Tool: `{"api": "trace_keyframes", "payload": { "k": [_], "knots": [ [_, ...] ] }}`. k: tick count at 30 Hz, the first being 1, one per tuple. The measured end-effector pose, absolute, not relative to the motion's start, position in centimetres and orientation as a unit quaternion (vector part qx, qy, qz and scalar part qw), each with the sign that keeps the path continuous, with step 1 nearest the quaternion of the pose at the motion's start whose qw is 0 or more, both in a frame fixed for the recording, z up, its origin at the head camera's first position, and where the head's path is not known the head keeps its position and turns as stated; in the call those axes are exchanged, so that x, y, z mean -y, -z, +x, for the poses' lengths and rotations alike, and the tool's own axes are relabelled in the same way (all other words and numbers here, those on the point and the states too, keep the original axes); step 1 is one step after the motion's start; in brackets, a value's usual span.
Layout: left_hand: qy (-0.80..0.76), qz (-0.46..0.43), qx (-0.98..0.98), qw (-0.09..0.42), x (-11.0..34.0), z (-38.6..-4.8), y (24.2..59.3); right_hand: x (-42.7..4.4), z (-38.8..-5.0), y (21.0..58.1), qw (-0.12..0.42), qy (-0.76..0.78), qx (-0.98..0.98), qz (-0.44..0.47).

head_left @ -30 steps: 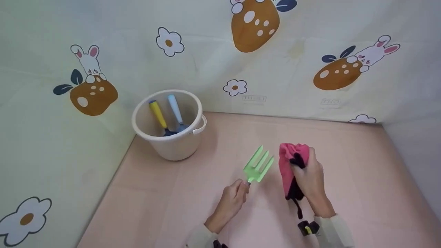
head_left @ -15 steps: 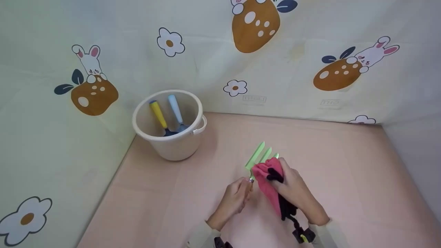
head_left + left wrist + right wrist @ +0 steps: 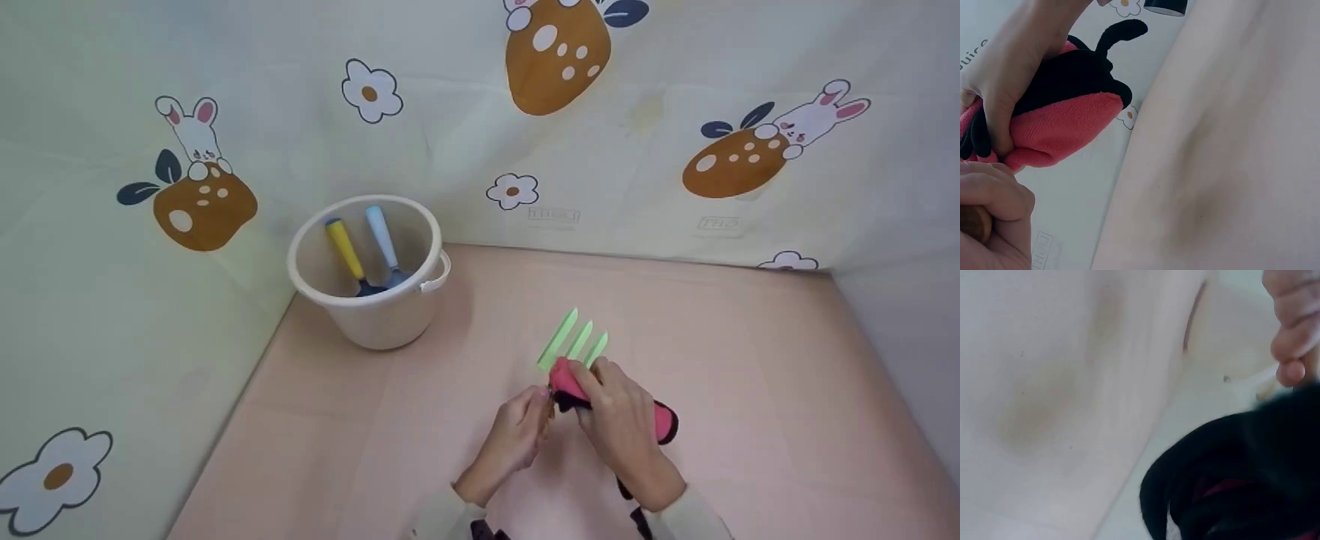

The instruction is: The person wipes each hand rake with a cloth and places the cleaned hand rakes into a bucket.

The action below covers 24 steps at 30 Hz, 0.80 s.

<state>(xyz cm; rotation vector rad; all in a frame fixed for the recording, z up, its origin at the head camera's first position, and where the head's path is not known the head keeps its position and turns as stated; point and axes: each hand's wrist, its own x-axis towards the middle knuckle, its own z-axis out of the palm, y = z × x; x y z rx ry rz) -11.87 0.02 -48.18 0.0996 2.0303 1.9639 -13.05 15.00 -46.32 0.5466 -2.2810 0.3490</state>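
Observation:
In the head view my left hand (image 3: pixel 514 431) grips a green hand fork (image 3: pixel 574 341) by its wooden handle (image 3: pixel 976 223), tines pointing up and away. My right hand (image 3: pixel 622 427) holds a pink-and-black plush cloth (image 3: pixel 568 381) against the base of the tines, just above the left fingers. The cloth hides the neck of the fork and part of its head. In the left wrist view the cloth's pink side (image 3: pixel 1067 132) bulges out past the right hand, with a black loop at its end. Dark folds of the cloth (image 3: pixel 1202 467) fill the right wrist view's lower corner.
A white bucket (image 3: pixel 382 322) with a side handle stands at the back left. Two tools lean inside it, one with a yellow handle (image 3: pixel 345 251) and one with a light blue handle (image 3: pixel 381 236). Patterned sheeting (image 3: pixel 450 135) walls the pink tabletop (image 3: pixel 750 352).
My right hand has brought the cloth leftward onto the fork and turned it, so its loose end now points right. My left hand and the fork have barely moved.

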Motion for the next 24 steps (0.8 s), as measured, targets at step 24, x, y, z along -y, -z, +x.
{"api": "trace_keyframes", "payload": {
  "k": [24],
  "knots": [
    [-0.603, 0.082, -0.784, 0.12, 0.18, -11.79, 48.92, -14.77, -13.48, 46.58, 0.286, -0.145, 0.934, 0.16]
  ]
}}
